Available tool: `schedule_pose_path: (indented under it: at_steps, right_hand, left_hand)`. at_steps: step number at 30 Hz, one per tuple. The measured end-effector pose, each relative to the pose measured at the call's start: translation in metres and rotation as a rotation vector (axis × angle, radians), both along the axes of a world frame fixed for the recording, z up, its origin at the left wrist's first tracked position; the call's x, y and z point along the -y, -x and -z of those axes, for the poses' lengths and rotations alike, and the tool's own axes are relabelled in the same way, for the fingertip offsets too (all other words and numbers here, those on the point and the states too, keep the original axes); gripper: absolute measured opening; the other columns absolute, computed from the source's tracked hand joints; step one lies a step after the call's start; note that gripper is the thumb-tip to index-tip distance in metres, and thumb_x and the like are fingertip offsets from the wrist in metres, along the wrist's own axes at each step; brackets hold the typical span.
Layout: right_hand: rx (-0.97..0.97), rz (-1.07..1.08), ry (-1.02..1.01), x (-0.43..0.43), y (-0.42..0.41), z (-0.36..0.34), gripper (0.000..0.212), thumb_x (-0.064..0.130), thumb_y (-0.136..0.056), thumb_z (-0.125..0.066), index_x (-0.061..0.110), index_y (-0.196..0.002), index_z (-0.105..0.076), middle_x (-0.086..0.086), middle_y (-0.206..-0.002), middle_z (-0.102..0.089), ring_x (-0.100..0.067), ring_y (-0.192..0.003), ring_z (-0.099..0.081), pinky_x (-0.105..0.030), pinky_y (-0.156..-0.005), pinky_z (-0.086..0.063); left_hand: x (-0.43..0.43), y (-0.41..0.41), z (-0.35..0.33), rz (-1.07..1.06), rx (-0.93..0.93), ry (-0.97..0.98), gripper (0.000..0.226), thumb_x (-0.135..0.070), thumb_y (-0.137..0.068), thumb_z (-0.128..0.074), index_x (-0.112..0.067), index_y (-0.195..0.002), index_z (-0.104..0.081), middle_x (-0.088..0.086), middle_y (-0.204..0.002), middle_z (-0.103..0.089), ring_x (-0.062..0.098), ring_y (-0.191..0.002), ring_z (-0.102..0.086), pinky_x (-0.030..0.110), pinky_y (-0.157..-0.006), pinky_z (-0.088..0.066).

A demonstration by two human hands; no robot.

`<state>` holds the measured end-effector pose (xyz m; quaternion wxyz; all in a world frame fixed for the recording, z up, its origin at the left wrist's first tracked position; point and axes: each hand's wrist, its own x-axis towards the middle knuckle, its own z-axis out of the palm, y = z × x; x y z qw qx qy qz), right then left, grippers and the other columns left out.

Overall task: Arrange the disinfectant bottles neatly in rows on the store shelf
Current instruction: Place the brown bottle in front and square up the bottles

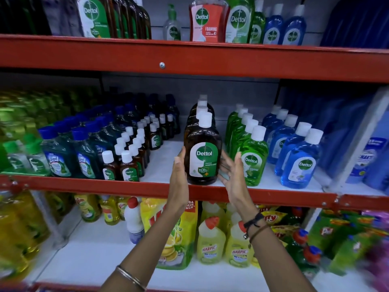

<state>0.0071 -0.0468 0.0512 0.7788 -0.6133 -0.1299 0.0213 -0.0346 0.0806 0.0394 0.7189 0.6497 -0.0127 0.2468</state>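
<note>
A large brown Dettol bottle with a white cap stands at the front edge of the middle shelf, heading a row of like bottles behind it. My left hand cups its left side, thumb in front. My right hand is at the bottle's lower right with fingers spread; its fingertips are at the bottle's edge. Small brown Dettol bottles stand in rows to the left, across a bare white gap. Green Dettol bottles and blue ones line up in rows to the right.
Dark green bottles with blue caps fill the shelf's left part. The red upper shelf beam hangs above, carrying more Dettol bottles. Below, yellow Harpic bottles and dishwash packs stand on the lower shelf.
</note>
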Motion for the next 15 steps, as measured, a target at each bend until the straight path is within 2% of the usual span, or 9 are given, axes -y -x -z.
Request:
schedule_pose_path:
  at_steps: [3, 6, 9, 15]
  right_hand:
    - [0.009, -0.001, 0.001, -0.001, 0.001, 0.002, 0.063, 0.055, -0.094, -0.017, 0.019, -0.138, -0.045, -0.011, -0.145, -0.045, -0.022, -0.128, -0.045, -0.037, -0.107, -0.035]
    - [0.014, 0.004, 0.021, -0.002, 0.001, 0.003, 0.061, 0.053, -0.096, -0.017, 0.02, -0.139, -0.044, -0.01, -0.146, -0.044, -0.02, -0.127, -0.046, -0.038, -0.108, -0.036]
    - [0.019, 0.005, 0.018, -0.002, 0.002, 0.002, 0.062, 0.054, -0.095, -0.017, 0.02, -0.139, -0.044, -0.008, -0.148, -0.043, -0.018, -0.125, -0.044, -0.04, -0.111, -0.034]
    - [0.022, -0.001, 0.014, -0.001, 0.005, -0.001, 0.058, 0.051, -0.096, -0.018, 0.021, -0.138, -0.044, -0.01, -0.146, -0.043, -0.018, -0.125, -0.043, -0.042, -0.112, -0.034]
  left_hand:
    - [-0.01, -0.002, -0.005, 0.003, -0.012, 0.012, 0.069, -0.064, -0.085, -0.014, -0.035, -0.146, -0.031, -0.01, -0.148, -0.036, 0.01, -0.141, -0.031, 0.027, -0.11, -0.026]
    - [-0.014, -0.004, -0.005, 0.006, -0.019, 0.006, 0.076, -0.065, -0.085, -0.015, -0.03, -0.149, -0.032, -0.003, -0.155, -0.036, 0.014, -0.141, -0.033, 0.029, -0.112, -0.028]
    - [-0.016, -0.005, -0.002, 0.0, -0.02, -0.006, 0.074, -0.082, -0.086, -0.016, -0.04, -0.144, -0.035, -0.004, -0.156, -0.035, 0.015, -0.143, -0.033, 0.033, -0.115, -0.027]
    - [-0.015, -0.006, 0.0, -0.013, 0.011, 0.01, 0.058, -0.072, -0.084, -0.018, -0.048, -0.132, -0.04, -0.012, -0.145, -0.041, 0.016, -0.143, -0.035, 0.036, -0.116, -0.03]
